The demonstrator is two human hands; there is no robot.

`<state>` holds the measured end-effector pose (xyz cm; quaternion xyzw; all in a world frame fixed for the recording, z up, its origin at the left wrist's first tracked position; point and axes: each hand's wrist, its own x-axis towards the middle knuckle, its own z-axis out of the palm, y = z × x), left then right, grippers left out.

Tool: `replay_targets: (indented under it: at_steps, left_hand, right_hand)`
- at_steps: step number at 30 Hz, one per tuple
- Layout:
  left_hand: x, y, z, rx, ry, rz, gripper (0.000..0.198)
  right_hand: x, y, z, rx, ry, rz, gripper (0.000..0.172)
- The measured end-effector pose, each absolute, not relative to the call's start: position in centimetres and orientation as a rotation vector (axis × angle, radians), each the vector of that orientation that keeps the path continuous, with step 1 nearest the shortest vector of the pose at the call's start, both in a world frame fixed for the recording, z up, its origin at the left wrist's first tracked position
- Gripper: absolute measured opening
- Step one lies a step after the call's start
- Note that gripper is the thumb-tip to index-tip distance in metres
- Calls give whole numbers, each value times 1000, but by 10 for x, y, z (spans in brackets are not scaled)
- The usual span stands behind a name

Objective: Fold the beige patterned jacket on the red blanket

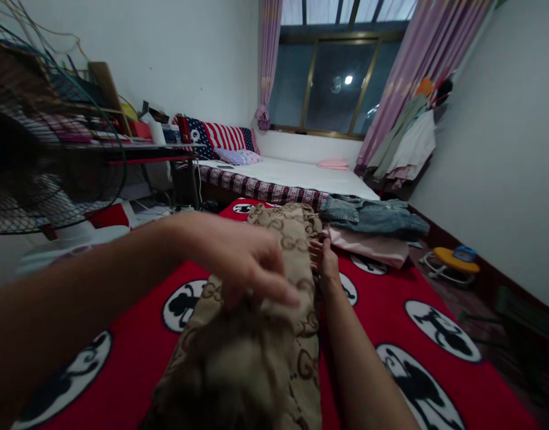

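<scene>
A beige patterned garment (274, 310) with brown ring marks lies lengthwise on a red blanket (382, 310) printed with black-and-white round figures. My left hand (245, 260) reaches across it from the left, fingers curled and pinching the fabric near its middle. My right hand (324, 263) rests at the garment's right edge, fingers closed on the cloth there. Past the garment's far end lie folded blue jeans (373, 215) on top of a folded pink piece (368, 246).
A second bed with a white sheet (292, 173) and pillows stands under a dark window. A fan's wire cage (42, 155) and a cluttered desk are at left. Clothes hang at the right wall; a yellow toy (456, 260) sits on the floor.
</scene>
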<state>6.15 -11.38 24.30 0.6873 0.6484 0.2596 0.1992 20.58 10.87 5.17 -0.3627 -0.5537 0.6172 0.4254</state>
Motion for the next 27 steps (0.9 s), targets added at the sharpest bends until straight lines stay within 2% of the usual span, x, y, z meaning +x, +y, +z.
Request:
replay_targets:
  at_steps: [3,5,8,11,13,16,19,21,25,27]
  left_hand:
    - [95,-115,204,2019,1437,187,29]
    - [98,-101,177,2091,1544,139,31]
    - [77,-67,135,2134,2113,536,24]
    - [51,-34,100,1882,2281,917,52]
    - [40,-20,87,1589,2200,1060,58]
    - [33,-8,87,1377,2049,1419,44]
    - [27,-6,90,1535,2060,1820,29]
    - [21,-9,83,1725,2198,1729,27]
    - [11,-16,53,1857,2521,1082,33]
    - [12,-18,43,1917,2598,1034,34]
  right_hand:
    - [218,109,66,-1037,-1323,1810,71]
    - [225,107,71,-1059,-1368,1856,67]
    - [231,104,70,-1034,-1553,1777,50]
    - [229,102,65,-998,-1735,1656,38]
    - [224,102,64,-969,-1744,1585,32]
    - [213,104,64,-735,-1535,1419,29]
    - [204,108,62,-571,-1409,1268,33]
    - [199,111,54,-645,-1439,1286,31]
    - [193,118,29,-873,-1365,1462,30]
    - [192,120,20,-892,-1266,1485,33]
